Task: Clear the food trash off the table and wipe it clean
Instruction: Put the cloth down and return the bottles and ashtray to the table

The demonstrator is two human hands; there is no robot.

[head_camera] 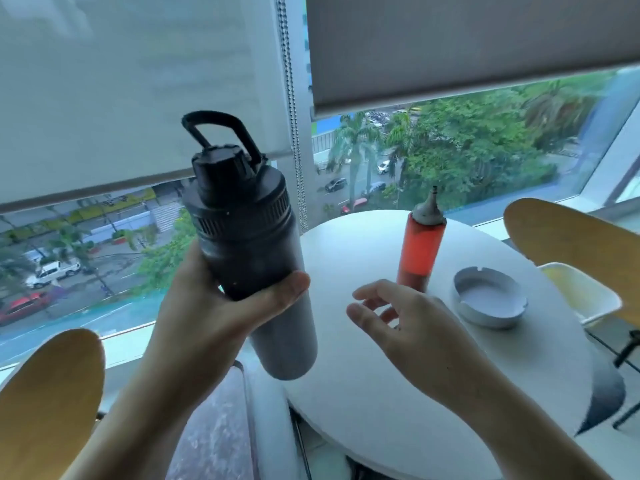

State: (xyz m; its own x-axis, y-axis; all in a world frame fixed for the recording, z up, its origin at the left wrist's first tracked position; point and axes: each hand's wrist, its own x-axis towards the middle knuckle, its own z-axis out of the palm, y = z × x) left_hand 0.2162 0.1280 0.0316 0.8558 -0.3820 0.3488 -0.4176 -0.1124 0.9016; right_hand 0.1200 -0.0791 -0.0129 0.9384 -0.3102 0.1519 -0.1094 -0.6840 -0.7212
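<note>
Left hand [207, 306] grips dark bottle [249, 244] mid-body, lifted off table [398, 375]; right hand [408, 327] loosely spread, holding nothing.

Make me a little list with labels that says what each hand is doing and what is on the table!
left hand: left hand grips the black bottle, lifted and tilted
right hand: right hand holds nothing, fingers loosely spread above the table
table: round white table
on table: red sauce bottle standing upright; white ashtray beside it, apart
chairs: wooden chair backs, one at lower left, one at right
behind: window with blinds partly down
</note>
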